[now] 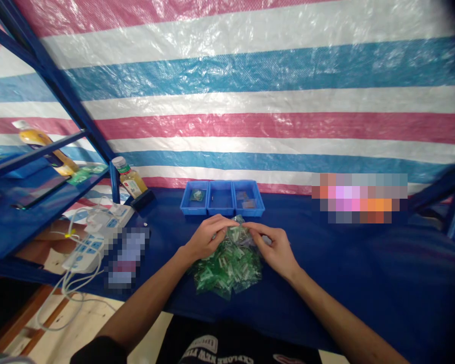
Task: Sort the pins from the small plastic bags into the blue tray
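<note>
A pile of small clear plastic packets with green contents [227, 270] lies on the blue table in front of me. Above its far edge, my left hand [209, 236] and my right hand [273, 246] meet from either side, fingertips closed in a pinch. Between them is one clear packet [235, 231] with something green and whitish in it; each hand grips a side of its upper edge. The exact contents are too small to make out. Just beyond my hands stands a blue three-compartment tray [220, 212].
The tray's left compartment holds a green packet [197, 195], its right one brownish packets [247, 199]. To the left are a power strip [85, 253] with white cables, a pixelated block, a small drink bottle [129, 177] and a blue metal frame [98, 139]. A striped sheet [269, 126] hangs behind.
</note>
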The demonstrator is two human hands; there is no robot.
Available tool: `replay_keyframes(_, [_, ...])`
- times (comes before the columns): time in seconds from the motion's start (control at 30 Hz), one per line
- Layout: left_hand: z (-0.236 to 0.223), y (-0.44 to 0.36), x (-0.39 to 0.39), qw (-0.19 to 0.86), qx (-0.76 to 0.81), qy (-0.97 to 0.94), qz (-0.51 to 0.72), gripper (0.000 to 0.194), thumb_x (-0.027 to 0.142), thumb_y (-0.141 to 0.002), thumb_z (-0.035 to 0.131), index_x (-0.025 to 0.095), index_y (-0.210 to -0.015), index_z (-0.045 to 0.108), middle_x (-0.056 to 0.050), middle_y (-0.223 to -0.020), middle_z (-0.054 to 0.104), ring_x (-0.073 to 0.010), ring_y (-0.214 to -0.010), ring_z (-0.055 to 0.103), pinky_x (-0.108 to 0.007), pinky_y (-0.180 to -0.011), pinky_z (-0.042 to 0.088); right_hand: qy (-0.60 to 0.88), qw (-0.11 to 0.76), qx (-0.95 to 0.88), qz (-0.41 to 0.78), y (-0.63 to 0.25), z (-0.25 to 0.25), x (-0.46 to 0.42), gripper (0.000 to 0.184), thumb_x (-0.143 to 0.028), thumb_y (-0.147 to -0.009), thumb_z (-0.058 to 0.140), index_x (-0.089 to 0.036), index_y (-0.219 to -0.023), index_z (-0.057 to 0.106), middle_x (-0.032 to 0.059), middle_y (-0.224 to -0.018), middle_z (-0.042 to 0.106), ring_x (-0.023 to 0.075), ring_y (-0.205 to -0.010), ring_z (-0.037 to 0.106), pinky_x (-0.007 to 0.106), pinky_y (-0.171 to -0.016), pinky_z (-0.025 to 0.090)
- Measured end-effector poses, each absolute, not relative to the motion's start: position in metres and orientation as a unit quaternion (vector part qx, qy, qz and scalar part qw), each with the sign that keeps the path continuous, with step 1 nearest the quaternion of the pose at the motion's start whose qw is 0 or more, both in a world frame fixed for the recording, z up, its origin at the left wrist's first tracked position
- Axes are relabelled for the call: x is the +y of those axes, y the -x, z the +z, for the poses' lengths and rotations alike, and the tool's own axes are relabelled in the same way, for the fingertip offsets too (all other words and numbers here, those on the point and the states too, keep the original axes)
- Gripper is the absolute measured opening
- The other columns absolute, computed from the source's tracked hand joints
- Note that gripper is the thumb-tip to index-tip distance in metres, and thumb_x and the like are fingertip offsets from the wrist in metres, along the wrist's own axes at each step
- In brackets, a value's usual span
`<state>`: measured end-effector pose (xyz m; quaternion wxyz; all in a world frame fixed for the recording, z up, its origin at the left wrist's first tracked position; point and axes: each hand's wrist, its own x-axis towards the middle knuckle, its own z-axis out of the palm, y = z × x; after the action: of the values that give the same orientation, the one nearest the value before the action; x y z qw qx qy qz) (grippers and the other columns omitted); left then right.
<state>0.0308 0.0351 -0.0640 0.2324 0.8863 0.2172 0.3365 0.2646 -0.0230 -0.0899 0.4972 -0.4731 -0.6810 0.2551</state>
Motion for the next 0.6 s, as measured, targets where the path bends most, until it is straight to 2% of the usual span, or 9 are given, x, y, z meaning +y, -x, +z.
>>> replay_keyframes(0.1, [-0.0627, -0.0327, 0.0373, 0.204, 0.200, -0.885, 0.366, 0.038, 0.011, -0.101, 0.042, 0.018, -0.130, 0.065, -0.013, -0.119, 0.071, -0.0230, -0.111, 0.063, -0.042, -0.098, 0.052, 0.468, 0.495, -0.691, 0.242, -0.2636, -0.0909, -0.0218, 0.026, -0.028, -0.098, 0.059, -0.025, -0.116, 0.078, 0.0055, -0.114, 0.079, 0.0279, -0.099, 0.077, 0.040, -0.087, 0.063])
replay_keyframes(0.27, [-0.0705, -0.0326, 0.0424, 0.162, 0.207, -0.890, 0.372, 0.040, 0.011, -0.099, 0.048, 0.023, -0.131, 0.067, -0.011, -0.125, 0.068, -0.0231, -0.116, 0.061, -0.044, -0.101, 0.050, 0.467, 0.494, -0.699, 0.222, -0.2635, -0.0949, -0.0199, 0.031, -0.022, -0.097, 0.056, -0.028, -0.118, 0.077, 0.0028, -0.114, 0.079, 0.0268, -0.102, 0.077, 0.040, -0.091, 0.062])
replay_keyframes(0.43, [-0.0703, -0.0292, 0.0434, 0.151, 0.213, -0.894, 0.365, 0.031, 0.016, -0.100, 0.052, 0.024, -0.123, 0.072, -0.012, -0.122, 0.068, -0.0234, -0.113, 0.060, -0.042, -0.097, 0.051, 0.469, 0.492, -0.701, 0.216, -0.2645, -0.0972, -0.0217, 0.024, -0.024, -0.094, 0.063, -0.028, -0.111, 0.078, 0.0029, -0.104, 0.081, 0.0224, -0.079, 0.076, 0.034, -0.074, 0.062])
replay_keyframes(0.6, [-0.0661, -0.0315, 0.0399, 0.151, 0.216, -0.890, 0.372, 0.019, 0.027, -0.098, 0.063, 0.020, -0.112, 0.073, -0.012, -0.112, 0.069, -0.0230, -0.106, 0.061, -0.041, -0.094, 0.051, 0.457, 0.487, -0.717, 0.198, -0.2634, -0.0907, -0.0233, 0.016, -0.032, -0.100, 0.061, -0.024, -0.099, 0.076, 0.0049, -0.089, 0.076, 0.0202, -0.072, 0.067, 0.032, -0.066, 0.054])
